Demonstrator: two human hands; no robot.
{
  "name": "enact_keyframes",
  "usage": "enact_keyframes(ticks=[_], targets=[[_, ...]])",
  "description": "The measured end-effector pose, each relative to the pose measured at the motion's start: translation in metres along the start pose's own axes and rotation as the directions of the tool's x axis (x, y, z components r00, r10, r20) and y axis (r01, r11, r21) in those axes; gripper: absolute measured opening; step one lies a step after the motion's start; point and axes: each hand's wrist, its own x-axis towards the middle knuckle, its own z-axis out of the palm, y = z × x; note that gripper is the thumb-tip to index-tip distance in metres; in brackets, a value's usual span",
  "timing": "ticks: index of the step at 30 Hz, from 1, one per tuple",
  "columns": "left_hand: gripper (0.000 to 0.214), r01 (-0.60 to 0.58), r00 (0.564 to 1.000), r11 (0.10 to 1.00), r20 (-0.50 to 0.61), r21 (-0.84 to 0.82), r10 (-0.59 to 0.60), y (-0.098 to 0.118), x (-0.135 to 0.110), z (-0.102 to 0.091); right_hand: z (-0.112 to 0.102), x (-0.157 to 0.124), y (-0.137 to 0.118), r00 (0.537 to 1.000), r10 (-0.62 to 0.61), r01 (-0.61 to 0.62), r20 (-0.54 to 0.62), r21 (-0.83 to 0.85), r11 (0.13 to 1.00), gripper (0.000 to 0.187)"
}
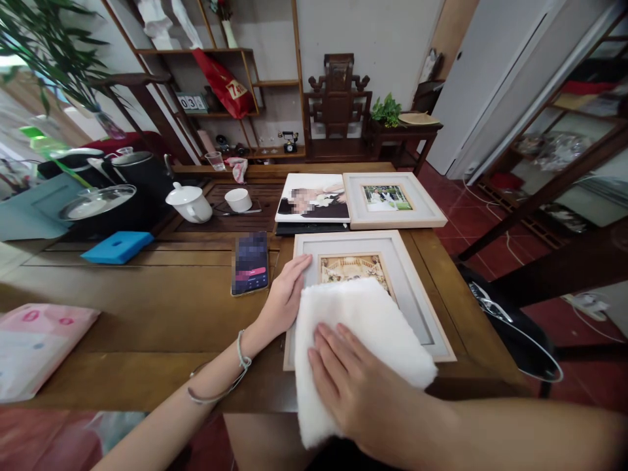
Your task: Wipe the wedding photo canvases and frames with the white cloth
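A light wooden picture frame (422, 294) lies face up near the table's front edge, with a small picture (354, 268) inside its wide pale mat. At the frame's left edge, my left hand (284, 294) grips the rim, fingertips on its upper left part. A fluffy white cloth (363, 304) covers the frame's lower middle and part of the picture, drooping past the table edge. My right hand (350, 379) presses this cloth down from above, fingers close together; its thumb is hidden.
Behind the frame are a portrait print (314, 196) and a second frame (397, 199). Left of my left hand lies a phone (250, 261). Farther left are a blue sponge-like block (118, 247), a white lidded cup (190, 201), a small white bowl (238, 199) and a tissue pack (44, 347).
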Motion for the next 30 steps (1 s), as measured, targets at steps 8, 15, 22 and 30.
enact_keyframes(ticks=[8,15,22,30], targets=[[0.043,-0.047,0.995,0.997,0.090,0.057,0.042,0.006,0.001,-0.003,-0.032,-0.091,0.041,0.969,0.207,-0.221,0.137,0.091,0.971,0.072],[0.043,-0.075,0.986,0.996,0.155,0.056,0.066,0.006,0.002,-0.006,0.024,-0.099,0.128,0.845,0.513,-0.529,0.148,0.107,0.842,0.075],[0.041,-0.107,0.986,0.993,0.136,0.045,0.100,0.006,0.002,-0.006,0.026,-0.062,0.098,0.873,0.440,-0.469,0.210,0.115,0.876,0.076],[0.042,-0.117,0.986,0.993,0.125,0.023,0.114,0.004,0.002,-0.005,-0.023,-0.078,0.029,0.979,0.129,-0.170,0.158,0.283,0.944,0.083]])
